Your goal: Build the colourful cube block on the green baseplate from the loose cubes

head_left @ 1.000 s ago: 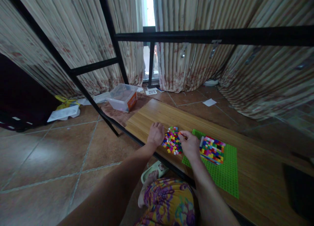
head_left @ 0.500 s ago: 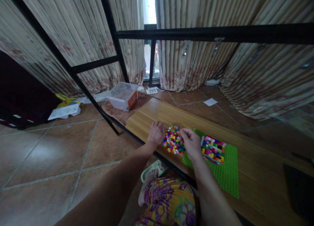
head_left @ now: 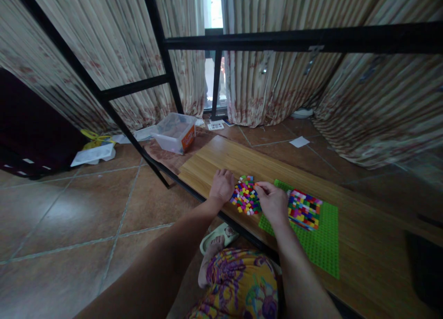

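Note:
A pile of small coloured bricks (head_left: 245, 195) lies on a wooden tabletop (head_left: 221, 159). My left hand (head_left: 222, 185) rests flat on the wood at the pile's left edge, fingers loosely curled. My right hand (head_left: 272, 202) sits at the pile's right edge with thumb and fingertips pinched over the bricks; a small orange piece seems to be between them. To its right a green baseplate (head_left: 321, 243) carries a block of assembled multicoloured bricks (head_left: 304, 209).
A black metal frame (head_left: 214, 39) crosses the view above the table. A clear plastic box (head_left: 175, 132) stands on the tiled floor beyond the table's left end, with papers nearby. Striped curtains hang behind. My foot in a green slipper (head_left: 216, 238) is below the table edge.
The view has shifted slightly. My right hand has moved a little left onto the pile's edge and its fingers have pinched closer. My left hand has stayed in place.

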Tool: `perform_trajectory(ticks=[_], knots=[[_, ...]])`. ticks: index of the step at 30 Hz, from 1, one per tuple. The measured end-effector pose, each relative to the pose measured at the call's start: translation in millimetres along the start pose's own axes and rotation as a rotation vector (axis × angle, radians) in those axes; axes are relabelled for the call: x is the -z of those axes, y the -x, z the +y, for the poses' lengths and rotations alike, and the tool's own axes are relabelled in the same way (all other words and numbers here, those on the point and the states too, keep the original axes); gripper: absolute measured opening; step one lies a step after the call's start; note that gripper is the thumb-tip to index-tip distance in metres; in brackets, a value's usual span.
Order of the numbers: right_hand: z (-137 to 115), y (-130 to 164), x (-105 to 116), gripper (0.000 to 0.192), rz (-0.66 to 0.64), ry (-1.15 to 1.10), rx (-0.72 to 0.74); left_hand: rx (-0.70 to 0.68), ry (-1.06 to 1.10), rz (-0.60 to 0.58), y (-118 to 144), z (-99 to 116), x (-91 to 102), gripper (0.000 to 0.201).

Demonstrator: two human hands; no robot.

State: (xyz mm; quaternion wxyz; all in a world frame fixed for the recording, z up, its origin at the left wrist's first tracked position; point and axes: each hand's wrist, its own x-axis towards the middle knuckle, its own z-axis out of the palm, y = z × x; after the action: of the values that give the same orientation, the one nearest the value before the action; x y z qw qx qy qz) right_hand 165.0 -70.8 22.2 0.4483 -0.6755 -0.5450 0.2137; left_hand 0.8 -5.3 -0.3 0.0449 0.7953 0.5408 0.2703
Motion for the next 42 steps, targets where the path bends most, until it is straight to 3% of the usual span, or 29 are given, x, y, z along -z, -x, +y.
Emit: perform_trajectory(ticks=[6,12,16,19,24,30,35,42], knots=[[-0.4,-0.3,-5.7,0.023,-0.039,0.275,0.170,0.010,0.004,0.003,0.3,-0.2,-1.3,0.026],[-4.5,0.7,-6.8,0.021,-0.042,0.272,0.219,0.033,0.032,0.017,0.0,-1.0,-2.7,0.026],[-14.9,13.9,-11.9,0.017,-0.205,0.198,0.286,0.064,0.060,0.039,0.3,-2.6,-3.6,0.027],[-21.4,24.6,-18.2,0.015,-0.312,0.263,0.365,0.106,0.076,0.064,0.7,-4.4,-4.2,0.030],[-23.2,31.5,-25.7,0.012,-0.335,0.430,0.392,0.139,0.092,0.084,0.9,-6.0,-4.4,0.030],[-23.8,32.5,-32.7,0.010,-0.346,0.451,0.411,0.141,0.105,0.082,0.6,-5.8,-4.3,0.029],[-26.6,25.9,-26.0,0.009,-0.299,0.322,0.367,0.143,0.108,0.089,0.1,-5.8,-5.2,0.030],[-13.4,10.7,-8.8,0.015,-0.114,-0.251,0.043,0.117,0.122,0.097,0.6,-6.2,-3.6,0.030]])
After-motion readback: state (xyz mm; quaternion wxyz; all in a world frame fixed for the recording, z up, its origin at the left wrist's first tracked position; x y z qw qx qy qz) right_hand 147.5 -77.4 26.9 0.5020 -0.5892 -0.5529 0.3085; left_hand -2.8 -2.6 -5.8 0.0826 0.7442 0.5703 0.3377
